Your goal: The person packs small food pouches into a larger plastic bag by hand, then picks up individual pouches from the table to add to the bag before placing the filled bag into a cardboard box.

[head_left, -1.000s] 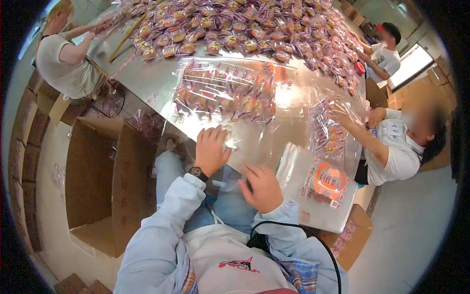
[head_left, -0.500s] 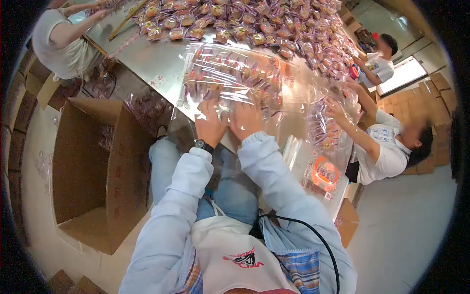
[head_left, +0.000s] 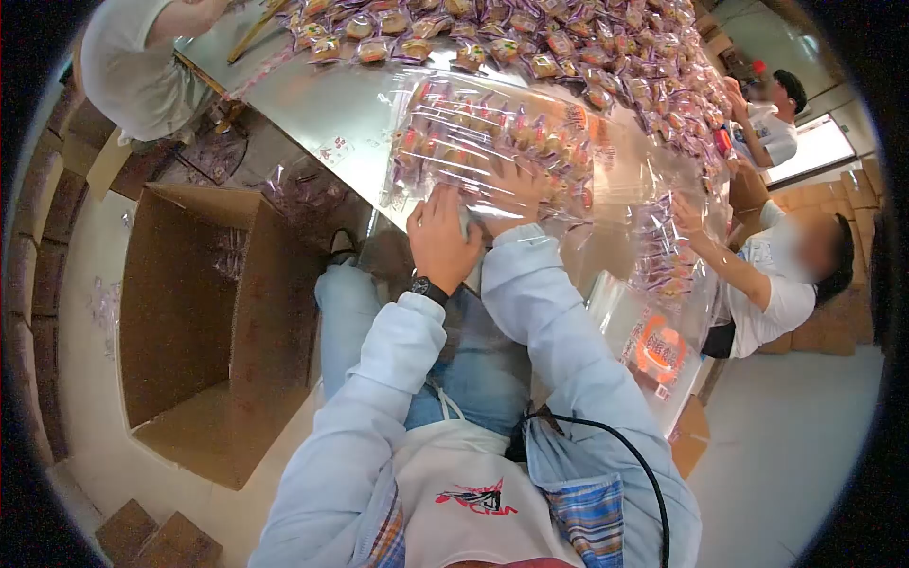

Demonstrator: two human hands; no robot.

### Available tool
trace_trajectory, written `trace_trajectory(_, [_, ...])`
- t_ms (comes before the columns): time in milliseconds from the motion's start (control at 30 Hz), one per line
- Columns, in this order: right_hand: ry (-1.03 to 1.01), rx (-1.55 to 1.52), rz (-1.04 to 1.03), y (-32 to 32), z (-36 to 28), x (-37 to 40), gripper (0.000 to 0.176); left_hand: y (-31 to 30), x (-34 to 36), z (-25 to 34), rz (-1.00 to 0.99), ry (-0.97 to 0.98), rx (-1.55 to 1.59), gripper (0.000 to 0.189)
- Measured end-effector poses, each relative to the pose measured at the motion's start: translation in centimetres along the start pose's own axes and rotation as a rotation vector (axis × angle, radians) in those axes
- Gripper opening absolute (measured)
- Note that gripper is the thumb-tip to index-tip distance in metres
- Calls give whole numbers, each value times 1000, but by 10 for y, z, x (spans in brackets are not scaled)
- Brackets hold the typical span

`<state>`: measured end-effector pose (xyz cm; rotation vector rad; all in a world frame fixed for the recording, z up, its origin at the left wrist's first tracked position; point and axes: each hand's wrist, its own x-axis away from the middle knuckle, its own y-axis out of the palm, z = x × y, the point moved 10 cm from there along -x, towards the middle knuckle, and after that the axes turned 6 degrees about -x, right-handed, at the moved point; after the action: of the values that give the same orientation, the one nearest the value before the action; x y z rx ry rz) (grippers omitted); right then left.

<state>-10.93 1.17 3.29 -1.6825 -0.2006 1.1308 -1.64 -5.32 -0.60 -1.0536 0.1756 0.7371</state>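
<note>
A large clear plastic bag (head_left: pixel 445 118) lies on the metal table's near edge, filled with rows of small purple-wrapped snack packs (head_left: pixel 530 142). My left hand (head_left: pixel 443 237), with a black watch at its wrist, is closed on the bag's near edge, fingers together. Beside it, my right hand (head_left: pixel 513 194) lies with fingers stretched forward under the shiny film at the bag's near end, against the packs. Its fingertips are partly veiled by glare.
A heap of wrapped packs (head_left: pixel 568 47) covers the table's far side. An open cardboard box (head_left: pixel 180 312) stands on the floor at left. At right, a co-worker (head_left: pixel 772 265) handles another filled bag (head_left: pixel 663 251), near flat printed bags (head_left: pixel 653 350). Others work around the table.
My right hand has slid forward under the film, and my left hand has turned inward at the near edge. The whole view has shifted, so things sit further right.
</note>
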Motion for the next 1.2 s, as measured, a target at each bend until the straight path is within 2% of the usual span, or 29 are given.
trace_trajectory(33, [2,53,-14,6,1,2,67,-2,-2,1,-6,-2,-3,64])
trace_trajectory(67, [-13,46,1,7,6,2,69,7,-1,-2,-137,-35,-28,73])
trace_trajectory(133, [13,153,26,16,12,4,73,13,-1,0,-149,-19,-107,74])
trace_trajectory(233, [-22,-46,161,10,14,8,70,16,-1,6,-153,11,-193,74])
trace_trajectory(367, [74,53,31,7,5,3,64,10,-1,8,-35,56,-151,64])
trace_trajectory(400, [62,36,40,-5,-1,2,67,11,-1,9,-126,15,-146,65])
trace_trajectory(500, [88,22,-152,7,7,15,59,11,3,6,-33,31,-130,62])
trace_trajectory(533, [-19,-3,10,-10,1,16,59,1,2,14,42,106,-129,64])
trace_trajectory(600, [29,-76,-32,-6,9,15,58,16,4,11,-306,35,-192,65])
trace_trajectory(667, [47,-102,3,0,13,14,56,2,7,15,-117,83,-134,60])
trace_trajectory(733, [32,-125,42,-4,10,16,52,13,8,8,-172,34,-124,60])
trace_trajectory(833, [35,-152,73,-10,10,14,47,12,9,8,-147,68,-155,76])
trace_trajectory(900, [37,-167,77,-15,11,11,45,4,6,14,-54,81,-137,79])
trace_trajectory(1033, [171,-227,-183,-4,18,2,37,16,5,11,-122,77,-216,82])
trace_trajectory(1133, [102,-217,128,5,21,11,23,17,3,14,-118,110,-245,81])
trace_trajectory(1200, [78,-207,179,-6,16,11,25,27,2,8,-193,77,-272,84])
